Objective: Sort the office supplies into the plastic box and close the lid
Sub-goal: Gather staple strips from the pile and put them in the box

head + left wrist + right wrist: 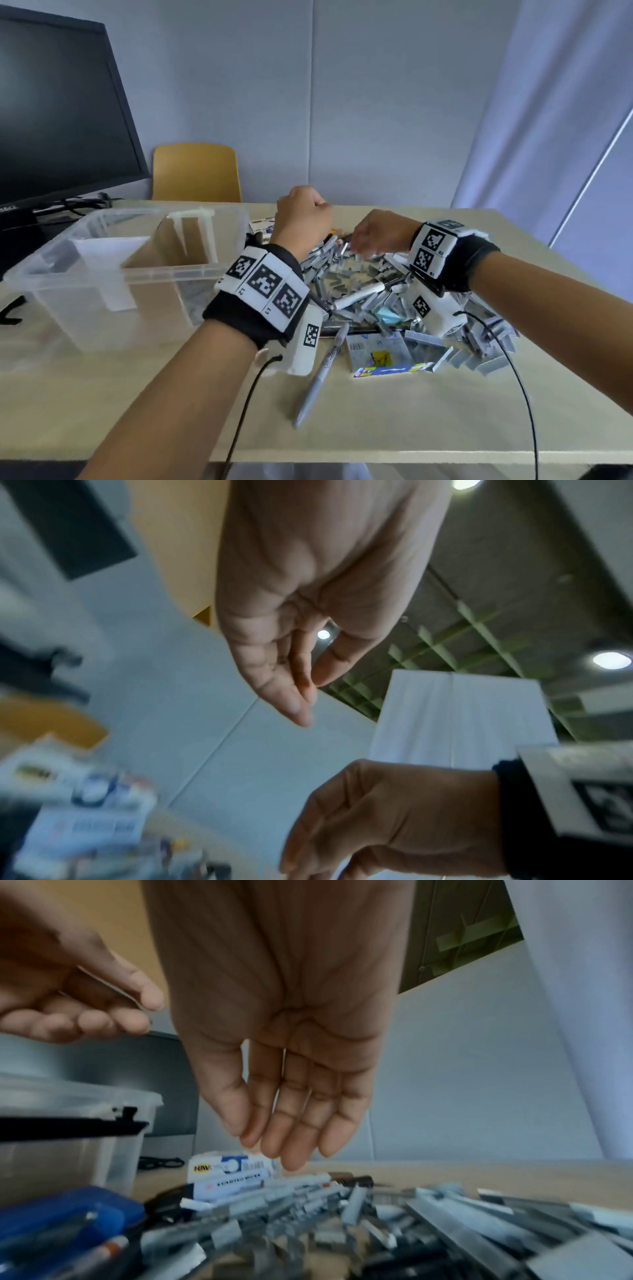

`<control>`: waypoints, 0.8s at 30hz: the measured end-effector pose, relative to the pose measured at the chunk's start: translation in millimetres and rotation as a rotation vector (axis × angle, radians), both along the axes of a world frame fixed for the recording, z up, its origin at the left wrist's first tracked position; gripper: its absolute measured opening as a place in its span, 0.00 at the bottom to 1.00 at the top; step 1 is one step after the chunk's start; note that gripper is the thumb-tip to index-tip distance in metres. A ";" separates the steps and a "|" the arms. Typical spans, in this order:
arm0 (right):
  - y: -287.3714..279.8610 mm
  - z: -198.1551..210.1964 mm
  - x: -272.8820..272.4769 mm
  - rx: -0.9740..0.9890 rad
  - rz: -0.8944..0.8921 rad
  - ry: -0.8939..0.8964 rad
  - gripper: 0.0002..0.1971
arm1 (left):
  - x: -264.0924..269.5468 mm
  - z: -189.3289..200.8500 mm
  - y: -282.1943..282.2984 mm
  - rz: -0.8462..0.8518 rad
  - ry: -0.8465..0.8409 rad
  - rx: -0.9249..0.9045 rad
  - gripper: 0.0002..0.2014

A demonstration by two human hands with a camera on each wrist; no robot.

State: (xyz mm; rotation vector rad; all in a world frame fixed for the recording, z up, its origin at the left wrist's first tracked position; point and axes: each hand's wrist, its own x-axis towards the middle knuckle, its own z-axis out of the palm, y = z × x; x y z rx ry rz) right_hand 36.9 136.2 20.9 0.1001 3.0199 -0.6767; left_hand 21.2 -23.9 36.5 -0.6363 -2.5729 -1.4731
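Observation:
The clear plastic box (120, 274) (68, 1150) stands open on the left of the table, with dividers inside. To its right lies a heap of grey staple strips (359, 274) (342, 1218) mixed with a white marker (359, 294). My left hand (301, 216) (308, 696) (103, 1007) is raised over the heap's far left side. In the right wrist view it seems to pinch a thin grey staple strip between thumb and fingers. My right hand (370, 236) (291, 1123) (377, 818) hovers over the heap, fingers straight and pointing down, holding nothing.
A grey marker (318, 373) and a staple carton (380, 353) lie near the front of the heap, and a blue pad (388, 315) sits within it. Another printed carton (262, 224) (232, 1167) lies behind. A monitor (58, 113) and a yellow chair (195, 171) stand at the back.

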 end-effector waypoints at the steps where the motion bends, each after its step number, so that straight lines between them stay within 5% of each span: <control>1: 4.5 -6.3 -0.9 0.009 -0.007 -0.031 0.07 | -2.4 -4.2 8.0 -0.010 -0.097 0.047 0.08; 6: 5.0 -28.7 -12.7 0.181 0.017 -0.072 0.09 | -9.2 -24.8 25.6 -0.084 -0.758 0.560 0.12; 10: -4.0 -35.9 -31.7 0.382 0.083 -0.134 0.17 | -22.1 -41.7 20.7 -0.086 -1.083 0.919 0.11; 14: -8.2 -47.6 -48.2 0.498 0.114 -0.281 0.19 | -32.6 -55.1 18.1 -0.036 -1.168 1.104 0.12; 18: -15.2 -56.4 -58.0 0.533 0.081 -0.265 0.09 | -38.2 -65.2 18.6 -0.004 -1.184 1.176 0.12; 24: -6.9 -56.5 -53.4 0.237 -0.002 -0.179 0.13 | -43.8 -78.0 20.8 0.004 -1.190 1.173 0.11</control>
